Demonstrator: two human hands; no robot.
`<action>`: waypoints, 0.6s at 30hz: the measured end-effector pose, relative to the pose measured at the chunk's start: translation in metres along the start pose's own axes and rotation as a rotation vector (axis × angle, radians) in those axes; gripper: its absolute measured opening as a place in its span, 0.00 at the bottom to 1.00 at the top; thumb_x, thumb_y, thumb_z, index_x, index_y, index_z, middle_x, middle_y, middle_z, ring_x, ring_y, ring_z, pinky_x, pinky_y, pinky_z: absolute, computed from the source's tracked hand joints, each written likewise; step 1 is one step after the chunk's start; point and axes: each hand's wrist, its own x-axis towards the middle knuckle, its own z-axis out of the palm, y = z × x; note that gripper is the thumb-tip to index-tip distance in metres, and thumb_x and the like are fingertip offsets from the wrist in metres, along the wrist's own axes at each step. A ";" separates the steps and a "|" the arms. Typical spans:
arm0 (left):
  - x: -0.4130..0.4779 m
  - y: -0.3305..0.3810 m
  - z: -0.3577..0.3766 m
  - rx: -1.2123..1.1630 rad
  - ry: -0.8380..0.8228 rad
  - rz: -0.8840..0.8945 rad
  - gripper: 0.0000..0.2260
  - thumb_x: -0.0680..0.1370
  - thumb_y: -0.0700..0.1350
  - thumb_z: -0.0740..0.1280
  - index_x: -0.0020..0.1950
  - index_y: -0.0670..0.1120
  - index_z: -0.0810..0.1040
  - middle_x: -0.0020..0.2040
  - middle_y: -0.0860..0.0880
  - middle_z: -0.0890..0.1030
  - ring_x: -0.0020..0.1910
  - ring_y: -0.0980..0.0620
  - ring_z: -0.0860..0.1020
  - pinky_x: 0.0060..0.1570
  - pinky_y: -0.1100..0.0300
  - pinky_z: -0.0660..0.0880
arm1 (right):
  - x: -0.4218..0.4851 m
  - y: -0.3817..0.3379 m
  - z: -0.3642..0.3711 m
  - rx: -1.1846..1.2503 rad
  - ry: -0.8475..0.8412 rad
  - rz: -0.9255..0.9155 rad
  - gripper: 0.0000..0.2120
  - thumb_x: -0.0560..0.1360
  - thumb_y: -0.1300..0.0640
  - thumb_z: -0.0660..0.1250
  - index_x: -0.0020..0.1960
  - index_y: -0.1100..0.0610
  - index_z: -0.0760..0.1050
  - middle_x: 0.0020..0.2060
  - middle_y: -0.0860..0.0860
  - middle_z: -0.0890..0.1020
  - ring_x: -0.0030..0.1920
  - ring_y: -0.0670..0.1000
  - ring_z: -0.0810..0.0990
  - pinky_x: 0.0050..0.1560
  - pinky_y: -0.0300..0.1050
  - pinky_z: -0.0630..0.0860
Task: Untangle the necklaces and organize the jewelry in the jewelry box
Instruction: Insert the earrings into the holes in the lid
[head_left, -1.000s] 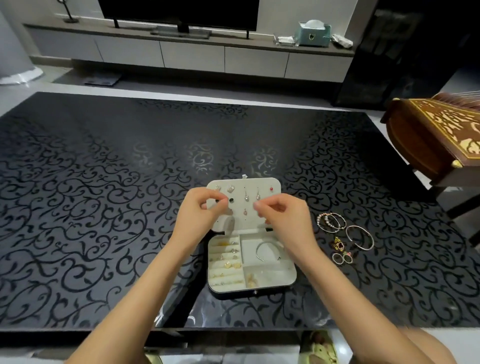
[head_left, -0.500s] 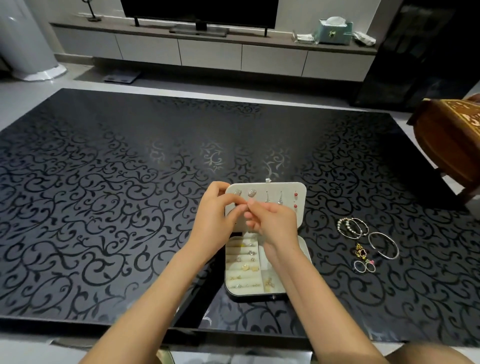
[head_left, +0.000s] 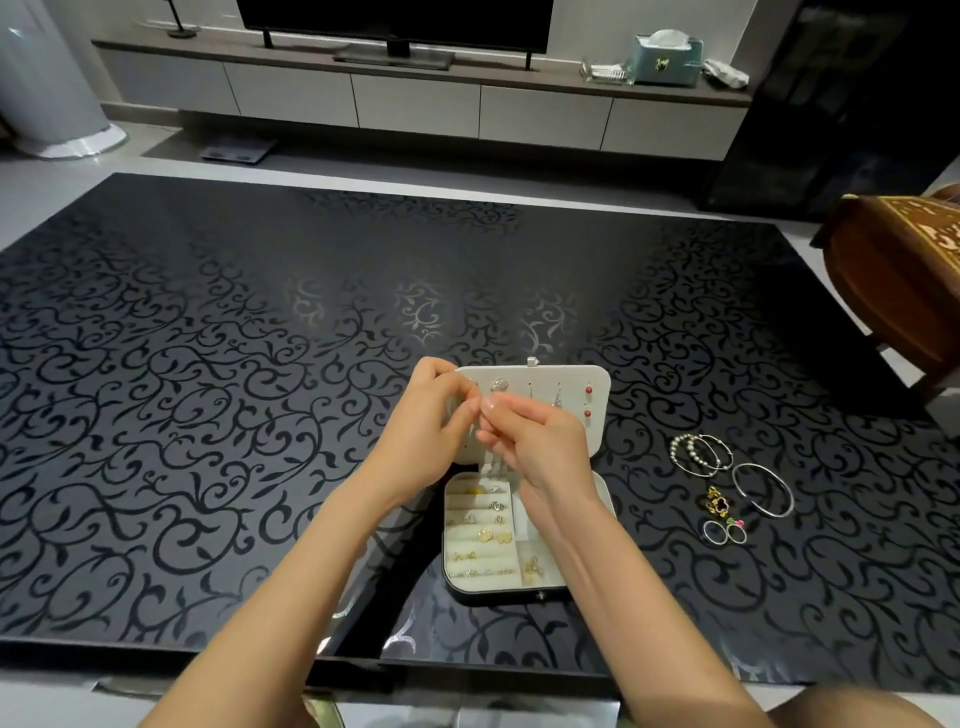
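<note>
An open cream jewelry box (head_left: 607, 501) sits on the black patterned table (head_left: 208, 415). Its raised lid (head_left: 571, 382) carries earrings, among them red studs (head_left: 588, 389). Rings and gold pieces lie in the tray slots (head_left: 480, 535). My left hand (head_left: 426, 428) and right hand (head_left: 543, 444) meet fingertip to fingertip in front of the lid and pinch something very fine between them. Thin strands that look like a necklace chain (head_left: 493, 462) hang below the fingers, too faint to make out clearly. My right forearm hides the box's right compartments.
Right of the box lie beaded bangles (head_left: 698, 452), a silver bangle (head_left: 762, 489), a dark flower ring (head_left: 719, 503) and two small rings (head_left: 724, 531). A carved wooden piece of furniture (head_left: 893, 280) stands at the table's right edge. A TV cabinet (head_left: 415, 98) runs along the far wall.
My hands were apart in front of the lid a second ago; they have come together at its left half. The view has shifted, so the box sits further right.
</note>
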 end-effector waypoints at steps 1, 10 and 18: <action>0.001 -0.001 0.000 -0.002 -0.003 -0.013 0.04 0.79 0.42 0.63 0.46 0.46 0.75 0.47 0.56 0.68 0.42 0.60 0.70 0.42 0.75 0.66 | 0.000 0.000 0.001 0.008 0.007 -0.004 0.03 0.72 0.67 0.69 0.42 0.62 0.80 0.33 0.55 0.80 0.35 0.48 0.79 0.42 0.38 0.80; 0.006 -0.003 -0.010 -0.138 0.004 -0.112 0.05 0.79 0.42 0.64 0.43 0.49 0.76 0.47 0.54 0.74 0.44 0.62 0.72 0.44 0.73 0.67 | 0.001 0.008 0.005 0.055 0.051 -0.093 0.07 0.72 0.64 0.71 0.47 0.68 0.79 0.30 0.51 0.78 0.30 0.45 0.77 0.37 0.35 0.77; 0.011 -0.007 -0.008 -0.436 0.074 -0.235 0.07 0.79 0.42 0.64 0.42 0.46 0.79 0.41 0.53 0.80 0.42 0.56 0.77 0.48 0.58 0.75 | -0.001 0.018 -0.023 -0.121 0.053 -0.200 0.02 0.73 0.67 0.68 0.45 0.63 0.79 0.35 0.55 0.83 0.34 0.49 0.82 0.39 0.35 0.78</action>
